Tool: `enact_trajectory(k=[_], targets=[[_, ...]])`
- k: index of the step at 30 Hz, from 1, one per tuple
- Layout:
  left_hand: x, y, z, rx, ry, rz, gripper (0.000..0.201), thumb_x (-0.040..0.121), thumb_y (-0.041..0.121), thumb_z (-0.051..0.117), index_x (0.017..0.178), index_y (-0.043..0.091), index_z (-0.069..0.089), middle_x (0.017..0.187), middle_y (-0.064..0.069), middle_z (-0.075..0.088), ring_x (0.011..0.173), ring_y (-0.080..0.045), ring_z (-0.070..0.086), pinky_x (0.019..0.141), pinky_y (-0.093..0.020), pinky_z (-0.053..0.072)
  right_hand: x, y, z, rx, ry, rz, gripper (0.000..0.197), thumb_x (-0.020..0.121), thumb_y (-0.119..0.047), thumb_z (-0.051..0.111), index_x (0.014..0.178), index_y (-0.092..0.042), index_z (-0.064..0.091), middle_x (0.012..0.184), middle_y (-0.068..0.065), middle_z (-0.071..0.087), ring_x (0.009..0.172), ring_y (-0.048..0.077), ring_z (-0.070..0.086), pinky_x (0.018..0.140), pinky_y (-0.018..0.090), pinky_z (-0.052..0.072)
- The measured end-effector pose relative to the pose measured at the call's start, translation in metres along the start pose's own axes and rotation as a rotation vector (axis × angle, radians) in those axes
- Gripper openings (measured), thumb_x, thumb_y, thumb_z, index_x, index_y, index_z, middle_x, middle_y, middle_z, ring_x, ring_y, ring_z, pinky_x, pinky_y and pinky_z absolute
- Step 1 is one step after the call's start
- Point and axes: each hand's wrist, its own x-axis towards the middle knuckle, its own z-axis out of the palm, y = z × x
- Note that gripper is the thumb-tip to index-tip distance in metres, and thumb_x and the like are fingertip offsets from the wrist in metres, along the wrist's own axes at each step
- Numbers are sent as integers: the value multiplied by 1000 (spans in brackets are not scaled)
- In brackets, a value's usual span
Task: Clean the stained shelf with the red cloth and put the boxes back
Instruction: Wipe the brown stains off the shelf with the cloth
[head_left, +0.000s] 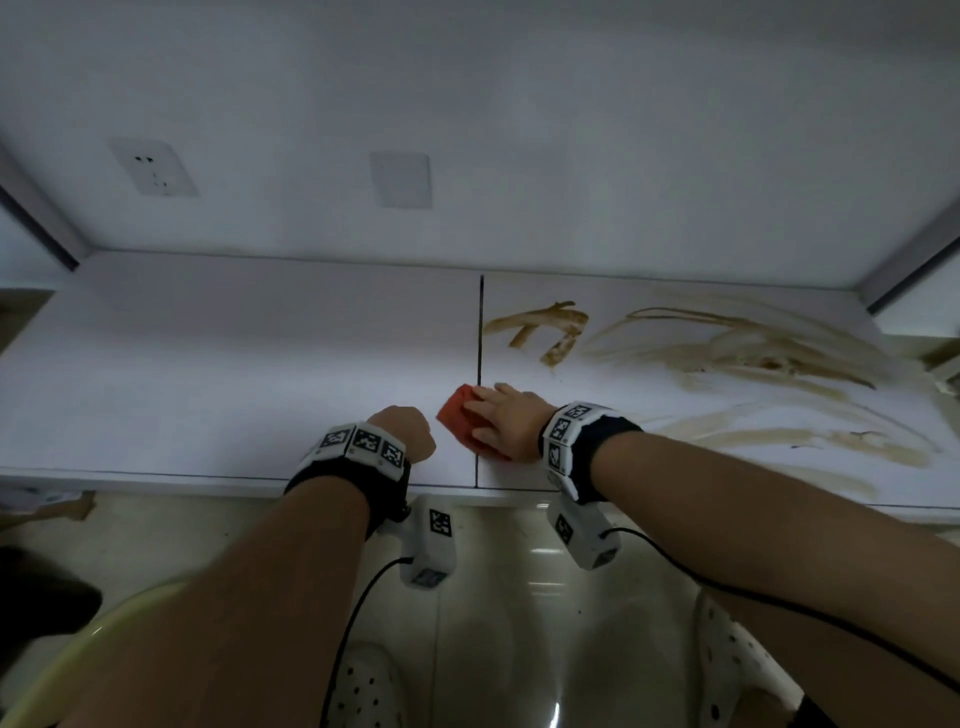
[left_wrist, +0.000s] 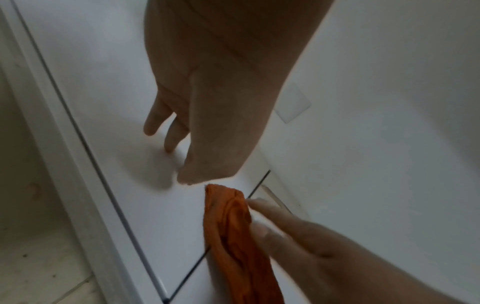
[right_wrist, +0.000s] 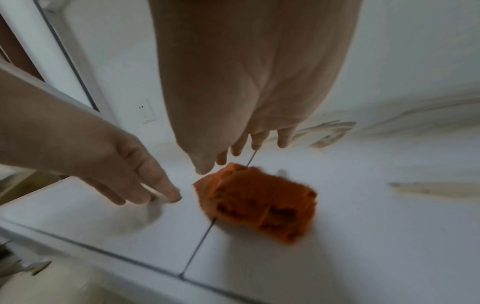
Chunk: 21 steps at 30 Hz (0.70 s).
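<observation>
A folded red cloth (head_left: 457, 413) (left_wrist: 233, 236) (right_wrist: 259, 203) lies on the white shelf (head_left: 234, 364), on the dark seam (head_left: 480, 332) near the front edge. My right hand (head_left: 501, 421) (right_wrist: 246, 152) lies over it with fingers straight, touching its top and far side. My left hand (head_left: 405, 428) (left_wrist: 171, 156) (right_wrist: 145, 191) is just left of the cloth, holding nothing, with straight fingertips on the bare shelf. Brown smeared stains (head_left: 727, 353) cover the shelf's right half, beyond and to the right of the cloth. No boxes are in view.
The shelf's left half shows white. On the back wall are a socket (head_left: 153, 166) and a blank plate (head_left: 400, 179). The shelf's front edge (head_left: 156, 478) runs below my wrists, with tiled floor, white clogs (head_left: 363, 691) and a pale green rim (head_left: 104, 623) beneath.
</observation>
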Motion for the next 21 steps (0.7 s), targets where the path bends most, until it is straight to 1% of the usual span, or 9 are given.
enact_trajectory(k=[4,6,8,9,12,13,15,18,21], targets=[[0,22,-5,-88,217,110,38,96,15,36,128,6,53,134,-11,52,127,-25,49,107,-31,38,-14,38,-11,44,87,94,54,102,-39,26,151,-20,16,160,1,6,147,26,9,116,45,20],[1,39,-9,-142,327,207,36,96,15,38,127,6,55,129,-10,56,120,-23,54,103,-27,40,-22,55,-14,84,91,141,53,102,-38,25,151,-19,15,160,2,4,147,25,6,117,45,18],[2,58,-12,-213,282,250,39,96,12,41,134,9,50,135,-6,54,114,-17,57,97,-15,42,-28,67,-14,100,98,168,53,102,-35,30,151,-18,16,160,2,4,147,24,5,118,45,18],[2,66,-13,-182,233,270,38,97,13,40,134,9,49,136,-5,53,111,-16,58,94,-14,44,-30,71,-13,110,96,180,54,101,-33,32,150,-18,17,160,2,3,148,23,4,118,45,18],[10,80,-9,-34,164,279,39,101,24,31,128,6,54,131,-11,58,116,-25,54,101,-30,40,-28,76,-15,113,72,194,55,101,-29,37,150,-16,17,160,4,2,148,24,5,118,46,18],[12,82,-8,-8,146,267,41,101,27,31,125,5,55,127,-12,59,115,-26,55,101,-32,40,-26,75,-18,101,63,186,55,101,-28,37,151,-16,17,160,5,2,147,25,6,118,46,18],[18,85,-7,42,122,240,43,100,34,33,123,3,52,124,-15,59,114,-29,54,98,-35,41,-21,73,-27,68,51,165,55,101,-27,37,151,-16,17,160,6,3,147,27,7,118,46,18],[27,87,-9,137,85,236,52,95,45,41,129,5,44,129,-15,53,118,-30,51,100,-39,43,-13,72,-40,-13,79,113,53,100,-25,38,150,-14,22,158,7,11,145,27,14,116,44,22],[34,80,-8,172,137,277,52,91,42,52,128,6,45,132,-12,48,118,-27,50,100,-38,45,-7,77,-39,-44,81,84,50,101,-23,38,148,-14,25,158,6,15,145,25,16,116,45,23]])
